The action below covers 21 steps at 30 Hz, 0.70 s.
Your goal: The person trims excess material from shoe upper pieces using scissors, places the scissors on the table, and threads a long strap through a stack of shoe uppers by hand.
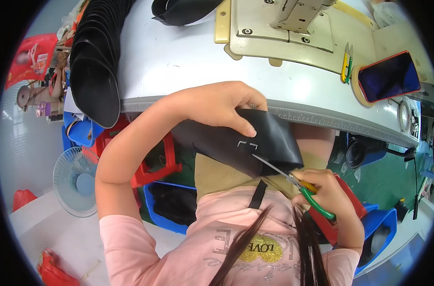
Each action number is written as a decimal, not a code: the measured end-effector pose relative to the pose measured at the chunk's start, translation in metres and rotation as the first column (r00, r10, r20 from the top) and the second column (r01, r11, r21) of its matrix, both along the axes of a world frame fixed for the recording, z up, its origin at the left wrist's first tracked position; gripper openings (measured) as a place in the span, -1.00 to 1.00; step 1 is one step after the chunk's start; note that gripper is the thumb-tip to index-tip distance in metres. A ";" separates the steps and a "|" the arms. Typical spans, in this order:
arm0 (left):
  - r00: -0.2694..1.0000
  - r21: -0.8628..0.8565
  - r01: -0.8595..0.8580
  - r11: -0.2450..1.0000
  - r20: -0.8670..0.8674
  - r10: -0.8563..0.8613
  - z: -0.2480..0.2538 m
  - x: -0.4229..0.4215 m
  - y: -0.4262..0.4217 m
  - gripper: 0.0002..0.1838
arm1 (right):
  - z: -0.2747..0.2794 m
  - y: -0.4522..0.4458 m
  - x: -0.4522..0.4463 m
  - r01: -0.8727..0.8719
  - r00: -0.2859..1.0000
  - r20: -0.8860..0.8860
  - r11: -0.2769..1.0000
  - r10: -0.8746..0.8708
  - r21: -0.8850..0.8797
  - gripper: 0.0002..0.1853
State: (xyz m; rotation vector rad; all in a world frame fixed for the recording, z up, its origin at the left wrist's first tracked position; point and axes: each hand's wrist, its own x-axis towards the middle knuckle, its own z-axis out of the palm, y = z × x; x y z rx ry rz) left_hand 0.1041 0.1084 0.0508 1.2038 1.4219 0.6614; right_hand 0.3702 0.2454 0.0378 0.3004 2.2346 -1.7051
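Note:
My left hand (226, 107) grips the upper edge of a black, smooth, leather-like piece (279, 138), thumb on its near face and fingers behind it. The piece is curved and hangs over my lap, at the front edge of the table. White corner marks (247, 144) show on its face, just below my left thumb. In my right hand (322, 186) is a pair of scissors (317, 205) with green and yellow handles. Their metal blades point up and left, the tip at the piece near the white marks. Whether the tip touches the surface I cannot tell.
A metal ruler strip (317, 119) runs along the front of the white table (179, 62). A stack of black curved pieces (95, 71) stands at left. Further back are a sewing machine (293, 33), second scissors (346, 64) and a phone (389, 77). A fan (78, 181) stands lower left.

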 end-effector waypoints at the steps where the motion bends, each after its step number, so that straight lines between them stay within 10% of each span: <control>1: 0.985 0.061 -0.007 0.998 -0.172 0.017 0.005 0.002 0.003 -0.66 | 0.000 0.001 -0.002 0.001 0.999 0.041 1.000 -0.001 -0.003 -0.46; 5: 0.569 0.517 0.118 0.848 -0.735 0.369 0.008 0.024 -0.002 -0.53 | -0.025 -0.003 0.009 0.264 0.959 0.194 0.902 -0.207 -0.343 -0.43; 12: 0.544 0.418 0.098 0.903 -0.782 0.303 -0.004 0.044 -0.036 -0.14 | -0.014 0.018 0.003 0.159 0.959 0.279 0.902 -0.045 -0.402 -0.50; 21: 0.624 0.456 0.227 0.860 -0.747 0.231 -0.024 0.026 -0.027 -0.28 | 0.000 0.008 0.000 0.273 0.924 0.358 0.884 -0.132 -0.380 -0.45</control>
